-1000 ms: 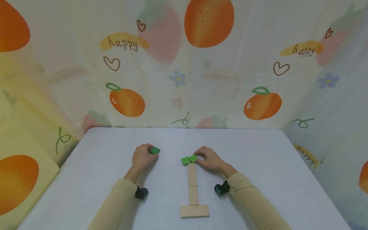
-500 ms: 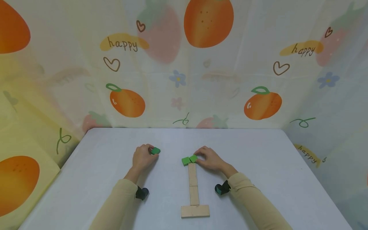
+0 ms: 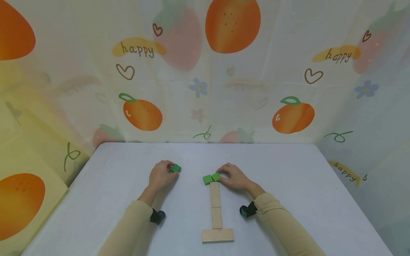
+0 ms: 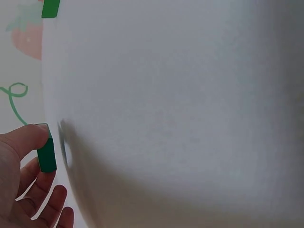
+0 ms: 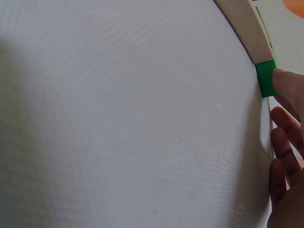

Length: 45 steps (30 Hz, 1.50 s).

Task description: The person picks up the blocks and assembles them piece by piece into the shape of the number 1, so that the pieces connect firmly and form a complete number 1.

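Between thumb and fingers, my left hand (image 3: 161,175) pinches a green block (image 3: 175,168), held above the table in the left wrist view. To the right, my right hand (image 3: 235,176) pinches another green block (image 3: 216,176) at the far end of a row of wooden blocks. Beside that one lies a second green block (image 3: 207,179), tilted slightly the other way. Two plain wooden blocks (image 3: 215,194) form an upright line toward me, and a crosswise wooden piece (image 3: 217,235) lies at its near end. In the right wrist view the pinched green block (image 5: 265,78) touches the wood.
A white table (image 3: 282,167) carries everything. Behind it hangs a curtain (image 3: 237,113) printed with fruit and hearts. Dark wrist cameras (image 3: 158,216) are strapped under both sleeves.
My left hand has shifted slightly to the right with its green block. The right hand and the laid blocks stay in place.
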Each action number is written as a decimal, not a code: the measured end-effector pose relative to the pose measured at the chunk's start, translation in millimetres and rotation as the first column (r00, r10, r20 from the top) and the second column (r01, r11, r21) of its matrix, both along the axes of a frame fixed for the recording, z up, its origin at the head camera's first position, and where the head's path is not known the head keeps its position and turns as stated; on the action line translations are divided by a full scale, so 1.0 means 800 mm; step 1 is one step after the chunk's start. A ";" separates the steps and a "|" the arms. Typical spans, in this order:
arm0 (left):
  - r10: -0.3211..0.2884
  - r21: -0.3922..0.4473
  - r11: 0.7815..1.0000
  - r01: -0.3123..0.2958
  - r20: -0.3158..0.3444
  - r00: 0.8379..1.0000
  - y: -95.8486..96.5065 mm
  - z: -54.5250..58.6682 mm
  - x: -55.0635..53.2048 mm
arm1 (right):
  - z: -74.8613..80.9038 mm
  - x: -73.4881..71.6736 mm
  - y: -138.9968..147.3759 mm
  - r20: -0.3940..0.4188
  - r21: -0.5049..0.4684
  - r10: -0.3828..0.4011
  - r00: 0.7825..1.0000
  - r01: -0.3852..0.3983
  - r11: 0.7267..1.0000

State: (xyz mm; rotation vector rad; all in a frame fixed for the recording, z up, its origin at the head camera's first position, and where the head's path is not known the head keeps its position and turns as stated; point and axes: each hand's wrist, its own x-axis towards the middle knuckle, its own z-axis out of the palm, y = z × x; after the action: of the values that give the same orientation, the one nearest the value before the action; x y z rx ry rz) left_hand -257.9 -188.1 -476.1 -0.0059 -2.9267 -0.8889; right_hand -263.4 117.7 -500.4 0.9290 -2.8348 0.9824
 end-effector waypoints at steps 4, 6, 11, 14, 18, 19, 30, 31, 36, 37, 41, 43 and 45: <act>-0.031 -0.007 0.999 0.031 -0.024 0.999 0.005 0.004 0.002 | -0.001 0.000 0.000 -0.001 -0.006 0.002 1.000 -0.002 1.000; -0.046 -0.007 0.999 0.046 -0.032 0.998 0.008 0.005 0.003 | -0.001 -0.001 0.000 -0.006 -0.007 0.003 1.000 -0.003 1.000; -0.074 -0.005 0.997 0.074 -0.032 0.997 0.014 0.006 0.006 | -0.001 -0.001 0.000 -0.007 -0.002 0.002 1.000 -0.002 1.000; -0.098 -0.012 0.995 0.098 -0.034 0.995 0.017 0.005 0.009 | -0.001 0.000 0.000 0.000 0.001 -0.001 1.000 0.001 1.000; -0.124 -0.007 0.992 0.124 -0.040 0.991 0.023 0.003 0.014 | 0.000 0.000 0.001 0.003 0.005 -0.005 1.000 0.005 1.000; -0.131 -0.009 0.991 0.131 -0.043 0.990 0.024 0.002 0.015 | 0.001 0.000 0.001 0.006 0.007 -0.007 1.000 0.007 1.000; -0.203 -0.031 0.979 0.201 -0.041 0.978 0.043 -0.004 0.026 | 0.002 0.001 0.001 0.009 0.002 -0.002 1.000 0.002 1.000; -0.208 -0.035 0.978 0.206 -0.037 0.977 0.044 -0.005 0.027 | 0.002 0.001 0.001 0.006 0.000 -0.001 1.000 0.001 1.000; -0.245 -0.048 0.969 0.243 -0.039 0.969 0.052 -0.007 0.033 | 0.002 0.001 0.000 0.009 -0.001 -0.004 1.000 0.004 1.000; -0.247 -0.050 0.968 0.245 -0.034 0.968 0.054 -0.008 0.034 | 0.002 0.001 0.000 0.009 -0.001 -0.005 1.000 0.005 1.000; -0.265 -0.058 0.963 0.264 -0.016 0.964 0.059 -0.010 0.037 | 0.002 0.001 -0.001 0.005 0.005 -0.013 1.000 0.013 1.000; -0.272 -0.066 0.960 0.270 -0.014 0.962 0.061 -0.012 0.037 | 0.002 0.001 -0.001 0.003 0.006 -0.015 1.000 0.015 1.000; -0.283 -0.069 0.957 0.281 -0.012 0.959 0.064 -0.010 0.038 | 0.003 0.002 -0.001 0.004 0.004 -0.017 1.000 0.016 1.000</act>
State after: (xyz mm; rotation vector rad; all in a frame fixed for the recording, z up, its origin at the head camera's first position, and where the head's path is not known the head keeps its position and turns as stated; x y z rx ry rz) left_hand -227.3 -136.9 -484.0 -0.4453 -2.9800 -0.8161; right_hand -261.6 117.0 -498.0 0.9035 -2.8444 0.9783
